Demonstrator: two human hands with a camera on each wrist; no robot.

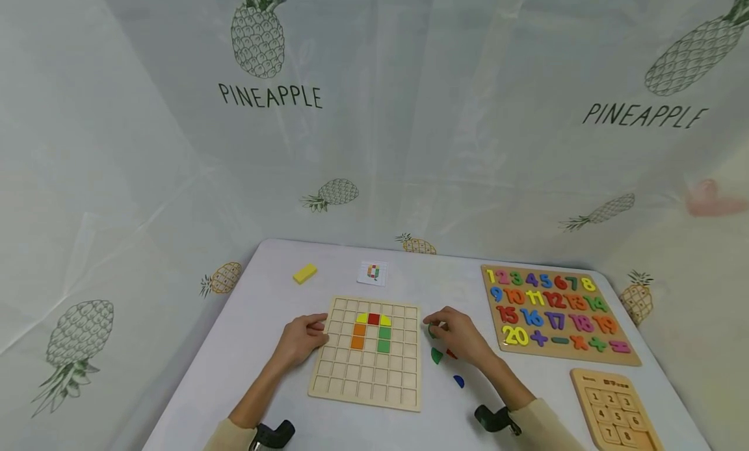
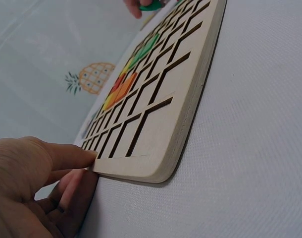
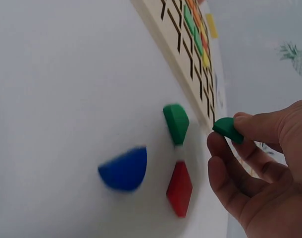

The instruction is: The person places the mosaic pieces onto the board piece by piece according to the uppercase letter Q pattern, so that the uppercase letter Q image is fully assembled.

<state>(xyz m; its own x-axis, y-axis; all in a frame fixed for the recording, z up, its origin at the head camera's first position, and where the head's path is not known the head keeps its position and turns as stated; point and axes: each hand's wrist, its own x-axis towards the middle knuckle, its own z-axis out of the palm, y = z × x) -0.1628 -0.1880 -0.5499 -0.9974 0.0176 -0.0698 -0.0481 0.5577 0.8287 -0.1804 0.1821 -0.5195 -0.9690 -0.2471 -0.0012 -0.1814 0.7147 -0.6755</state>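
A light wooden grid board [image 1: 363,402] lies mid-table. Set in it are a red square [image 1: 373,319] between two yellow corner pieces, orange squares [image 1: 357,341] down the left and green squares [image 1: 383,346] down the right. My left hand [image 1: 301,340] holds the board's left edge, a fingertip on its rim in the left wrist view. Right of the board, my right hand [image 3: 265,168] pinches a green rounded piece [image 3: 227,129] between thumb and fingers, above the table. Below it lie another green rounded piece [image 3: 176,124], a red diamond-like piece [image 3: 179,191] and a blue half-circle [image 3: 124,171].
Behind the board lies a small card [image 1: 372,273] with a coloured block figure. A yellow block [image 1: 305,273] is to its left. On the right are a board of coloured numbers [image 1: 573,359] and a smaller wooden number board [image 1: 583,389]. A pineapple-print curtain stands behind the table.
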